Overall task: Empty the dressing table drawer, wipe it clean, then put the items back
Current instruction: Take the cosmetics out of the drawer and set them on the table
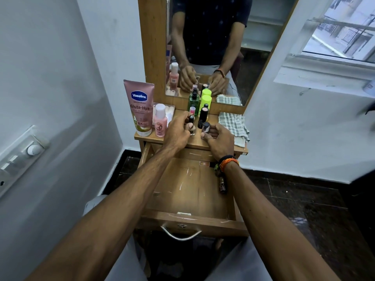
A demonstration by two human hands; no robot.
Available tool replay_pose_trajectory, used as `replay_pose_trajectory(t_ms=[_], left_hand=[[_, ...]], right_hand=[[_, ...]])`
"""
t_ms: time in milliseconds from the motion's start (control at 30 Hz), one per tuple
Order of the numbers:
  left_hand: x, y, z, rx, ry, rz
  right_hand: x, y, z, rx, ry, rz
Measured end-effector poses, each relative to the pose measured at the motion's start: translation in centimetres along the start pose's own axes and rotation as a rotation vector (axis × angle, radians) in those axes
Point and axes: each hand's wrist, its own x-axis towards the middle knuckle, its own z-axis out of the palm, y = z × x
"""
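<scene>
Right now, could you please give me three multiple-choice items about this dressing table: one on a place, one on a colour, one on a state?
1. Where does the checked cloth lie?
A. in the drawer
B. on the tabletop's right side
C. on the floor

2. What colour is the tall Vaseline tube?
A. pink
B. blue
C. white

3. How is the drawer now?
A. shut
B. pulled open and full
C. pulled open, nearly empty

Key: 1 B, the cloth lies right of the bottles. 2 A, its body is pink. 3 C, bare wood shows, with only small items near its right wall.
</scene>
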Motion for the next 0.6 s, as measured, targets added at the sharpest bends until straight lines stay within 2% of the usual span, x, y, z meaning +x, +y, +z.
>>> replay_pose_trajectory(t_ms=[233, 600], left_hand=[[0.3, -0.6, 0.0, 0.05, 0.036, 0.063], [0.4, -1.5, 0.7, 0.064, 0.069, 0.011]], right_hand=[[0.2, -0.1, 0.6, -0.055, 0.02, -0.009], [0.3, 0.0, 0.9, -0.06, 0.04, 0.001]])
